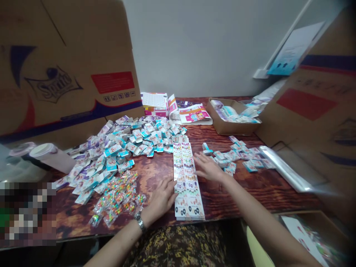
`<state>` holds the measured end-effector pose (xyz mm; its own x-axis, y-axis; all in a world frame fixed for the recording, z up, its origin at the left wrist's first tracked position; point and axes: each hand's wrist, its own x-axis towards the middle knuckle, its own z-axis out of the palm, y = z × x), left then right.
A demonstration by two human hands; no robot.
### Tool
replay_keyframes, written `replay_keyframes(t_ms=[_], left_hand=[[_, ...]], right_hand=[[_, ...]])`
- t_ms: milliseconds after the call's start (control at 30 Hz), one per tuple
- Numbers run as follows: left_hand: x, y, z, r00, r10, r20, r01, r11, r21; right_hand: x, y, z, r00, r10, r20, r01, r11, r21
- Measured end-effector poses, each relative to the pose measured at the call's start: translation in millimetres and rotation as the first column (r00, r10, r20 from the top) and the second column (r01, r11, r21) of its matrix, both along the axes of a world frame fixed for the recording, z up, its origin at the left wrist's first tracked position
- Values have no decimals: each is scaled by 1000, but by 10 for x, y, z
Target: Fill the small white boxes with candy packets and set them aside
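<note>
Bare and loosely bent, the person's left hand holds nothing in its palm and sets its fingertips against the left edge of a long, narrow stack of white paper sheets printed with rows of small coloured oval motifs, while the bare right hand is open and flat, fingers apart, its fingertips at the right edge farther up; whether they touch the paper cannot be told. The stack lies lengthwise at the middle of the reddish-brown wood-grained table, its near end by the table's near edge. Nearest are a dark cloth with yellow flowers and, at the near right, an open brown cardboard box with packets inside. A silver metal wristwatch circles the left wrist. To the left lies a heap of clear plastic packets of multicoloured pieces, and beyond it spreads a large pile of small white, blue and purple cartons. More small white-and-blue cartons lie right of the right hand, near a shiny clear plastic roll. Farther off, a shallow brown cardboard tray holds pale packets, right of pink-and-orange printed paper; behind rises a plain grey wall.
</note>
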<state>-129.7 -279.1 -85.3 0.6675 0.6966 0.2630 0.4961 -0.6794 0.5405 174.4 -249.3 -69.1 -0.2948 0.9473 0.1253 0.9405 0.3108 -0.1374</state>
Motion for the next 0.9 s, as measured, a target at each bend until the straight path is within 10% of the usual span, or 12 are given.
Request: replay_keyframes(t_ms=[300,633,900], left_hand=[[26,-3,22,995,-2,95,17,988,-154],[35,224,205,939,98,331,-25,975,-219],[-26,254,111,725,427,541,61,742,-667]], right_hand=[[-227,78,-159,985,127,-113,-138,986,-93],[-886,-248,824,776,307,-551,-293,949,116],[-1220,-434,734,739,453,-499,-432,887,165]])
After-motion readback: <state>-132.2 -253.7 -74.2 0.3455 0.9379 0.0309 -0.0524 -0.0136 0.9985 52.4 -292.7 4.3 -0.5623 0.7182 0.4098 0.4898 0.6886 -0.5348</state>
